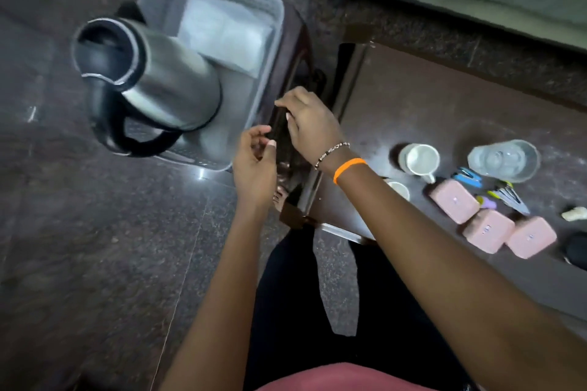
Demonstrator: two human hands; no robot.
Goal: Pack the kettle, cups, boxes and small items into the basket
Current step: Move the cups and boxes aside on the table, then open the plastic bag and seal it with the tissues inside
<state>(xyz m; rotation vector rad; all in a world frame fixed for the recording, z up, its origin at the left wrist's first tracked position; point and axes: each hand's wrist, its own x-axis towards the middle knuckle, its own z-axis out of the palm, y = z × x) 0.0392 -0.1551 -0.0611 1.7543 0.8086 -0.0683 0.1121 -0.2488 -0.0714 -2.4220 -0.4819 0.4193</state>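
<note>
Head view: a steel kettle (152, 79) stands in the near end of a pale plastic basket (273, 38) at upper left of the frame, beside a folded white cloth (222, 36) lying in it. At centre, the left hand (254, 165) and right hand (309, 124) are both loosely curled and grasp nothing, held at the dark edge between basket and bench (413, 111). At right on the bench lie two white cups (419, 159), a clear bowl (505, 160), three pink boxes (454, 205) and small items (508, 195).
</note>
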